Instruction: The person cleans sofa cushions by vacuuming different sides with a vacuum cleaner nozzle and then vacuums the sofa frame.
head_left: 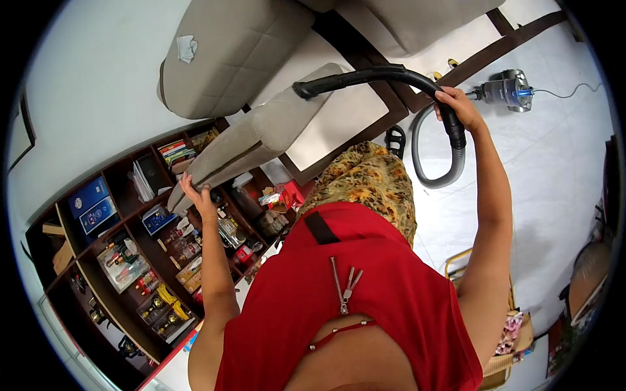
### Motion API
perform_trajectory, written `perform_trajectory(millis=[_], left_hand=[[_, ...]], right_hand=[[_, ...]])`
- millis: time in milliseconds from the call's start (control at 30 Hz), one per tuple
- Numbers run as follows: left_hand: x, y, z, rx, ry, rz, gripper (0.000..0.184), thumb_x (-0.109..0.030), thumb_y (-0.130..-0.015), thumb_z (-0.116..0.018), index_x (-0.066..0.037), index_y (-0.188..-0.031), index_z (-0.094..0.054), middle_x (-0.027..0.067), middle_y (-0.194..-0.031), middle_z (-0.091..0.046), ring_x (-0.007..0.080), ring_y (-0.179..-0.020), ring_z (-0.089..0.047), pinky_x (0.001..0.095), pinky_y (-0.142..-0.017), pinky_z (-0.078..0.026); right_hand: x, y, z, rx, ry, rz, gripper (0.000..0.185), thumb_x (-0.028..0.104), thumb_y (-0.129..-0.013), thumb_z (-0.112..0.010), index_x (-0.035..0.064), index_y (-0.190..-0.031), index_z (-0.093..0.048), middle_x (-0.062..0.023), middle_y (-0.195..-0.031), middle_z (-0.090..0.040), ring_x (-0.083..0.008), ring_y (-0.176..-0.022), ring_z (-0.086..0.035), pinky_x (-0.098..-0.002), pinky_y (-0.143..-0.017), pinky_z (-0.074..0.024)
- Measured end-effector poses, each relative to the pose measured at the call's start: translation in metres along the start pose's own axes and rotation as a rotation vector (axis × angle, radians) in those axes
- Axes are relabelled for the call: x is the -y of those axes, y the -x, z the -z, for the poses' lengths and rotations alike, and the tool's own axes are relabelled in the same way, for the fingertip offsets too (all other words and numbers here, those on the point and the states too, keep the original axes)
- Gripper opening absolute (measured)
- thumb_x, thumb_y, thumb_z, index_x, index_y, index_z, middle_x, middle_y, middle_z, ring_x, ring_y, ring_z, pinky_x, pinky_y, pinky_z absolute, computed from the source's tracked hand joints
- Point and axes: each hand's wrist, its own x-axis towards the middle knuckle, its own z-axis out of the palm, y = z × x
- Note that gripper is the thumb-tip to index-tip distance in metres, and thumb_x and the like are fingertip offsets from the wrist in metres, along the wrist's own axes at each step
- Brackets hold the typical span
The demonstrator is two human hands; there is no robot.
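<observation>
A black vacuum tube (391, 73) curves across the upper middle, its brush end resting on a grey-beige cushion (287, 117). My right hand (460, 107) is wrapped round the tube's handle, just above the ribbed grey hose (417, 156). My left hand (197, 194) is at the cushion's lower left end, thumb and fingers about its edge. The cushion stands tilted over the wooden sofa frame (386, 107). On the white floor at the upper right lies the vacuum's clear canister (507, 90), joined to a thin cord.
Larger grey cushions (241, 52) lean at the top, one bearing a pale cloth (186, 49). A dark wooden shelf unit (128, 225) with boxes, bottles and tools fills the left. At the lower right stands a yellow-framed chair (502, 326). A black sandal (395, 141) shows below the frame.
</observation>
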Motion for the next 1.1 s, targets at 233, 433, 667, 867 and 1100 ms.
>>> perform_trajectory(millis=[233, 433, 667, 867, 1100], left_hand=[[-0.009, -0.002, -0.003, -0.041, 0.026, 0.033, 0.05, -0.013, -0.087, -0.056, -0.01, -0.135, -0.043, 0.0144, -0.156, -0.031, 0.0369, -0.15, -0.011, 0.0514, -0.119, -0.011], [-0.004, -0.004, -0.001, -0.037, 0.005, 0.012, 0.05, -0.01, -0.086, -0.055, -0.01, -0.134, -0.042, 0.0138, -0.157, -0.03, 0.0366, -0.15, -0.011, 0.0509, -0.119, -0.011], [-0.014, 0.009, -0.005, -0.012, -0.022, -0.008, 0.052, -0.005, -0.085, -0.053, -0.011, -0.135, -0.04, 0.0126, -0.158, -0.027, 0.0353, -0.151, -0.009, 0.051, -0.119, -0.011], [-0.019, 0.008, -0.007, -0.025, -0.006, -0.002, 0.053, -0.002, -0.082, -0.054, -0.011, -0.133, -0.04, 0.0135, -0.158, -0.027, 0.0374, -0.151, -0.009, 0.052, -0.119, -0.01], [-0.018, 0.01, -0.009, -0.038, -0.019, -0.032, 0.053, -0.004, -0.082, -0.055, -0.011, -0.132, -0.04, 0.0144, -0.157, -0.029, 0.0393, -0.149, -0.011, 0.0529, -0.119, -0.011]], right_hand=[[-0.035, -0.019, 0.0, -0.17, 0.166, -0.03, 0.042, 0.043, -0.086, -0.072, 0.0017, -0.085, -0.065, -0.0042, -0.064, -0.06, -0.0114, -0.055, -0.058, -0.0254, -0.052, -0.044], [-0.045, 0.003, -0.003, -0.157, 0.226, -0.096, 0.048, 0.047, -0.084, -0.071, -0.0006, -0.094, -0.07, -0.0021, -0.068, -0.059, -0.0114, -0.06, -0.056, -0.0274, -0.057, -0.0448], [0.001, 0.062, 0.017, -0.082, -0.04, 0.011, 0.045, 0.043, -0.087, -0.066, 0.0007, -0.101, -0.063, -0.0049, -0.071, -0.061, -0.0125, -0.061, -0.059, -0.0261, -0.058, -0.0484], [0.043, 0.044, -0.002, 0.196, -0.093, 0.023, 0.048, 0.047, -0.083, -0.068, 0.0013, -0.097, -0.064, -0.0061, -0.069, -0.063, -0.0139, -0.056, -0.06, -0.0263, -0.057, -0.049], [0.035, -0.006, 0.015, 0.09, 0.031, -0.006, 0.041, 0.041, -0.093, -0.06, 0.0014, -0.103, -0.065, -0.0043, -0.068, -0.061, -0.0109, -0.058, -0.058, -0.0237, -0.057, -0.0484]])
